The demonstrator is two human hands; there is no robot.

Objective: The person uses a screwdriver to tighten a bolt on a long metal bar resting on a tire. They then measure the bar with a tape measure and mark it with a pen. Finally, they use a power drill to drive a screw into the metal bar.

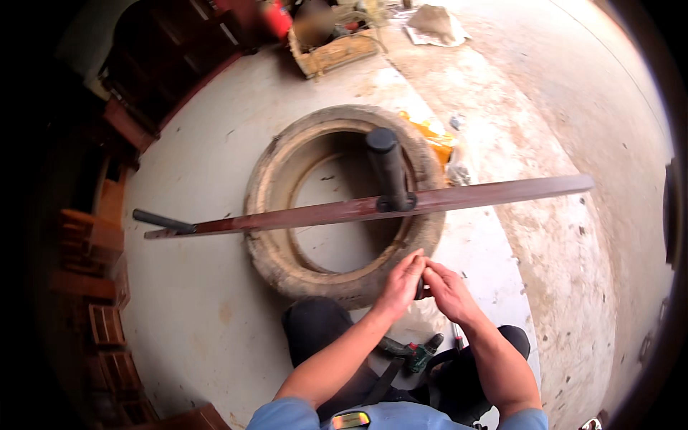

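Observation:
A long reddish-brown wooden board [308,217] lies across a worn tyre [276,269] in front of me. From the board's middle rises a thick black cylindrical leg [387,168], its dark flange against the wood. A thinner black rod [163,220] sticks out at the board's left end. Beside the tyre's near right edge, my left hand [403,284] and my right hand [448,290] are brought together, fingers pressed close. Between the palms a small dark piece shows, mostly hidden by the fingers. Neither hand touches the board.
A green and black power drill [419,353] lies between my legs, close to a screwdriver [457,335]. Past the tyre's right side is a yellow plastic bag [433,140]. A wooden crate [337,54] stands at the back, and wooden furniture [107,326] lines the left.

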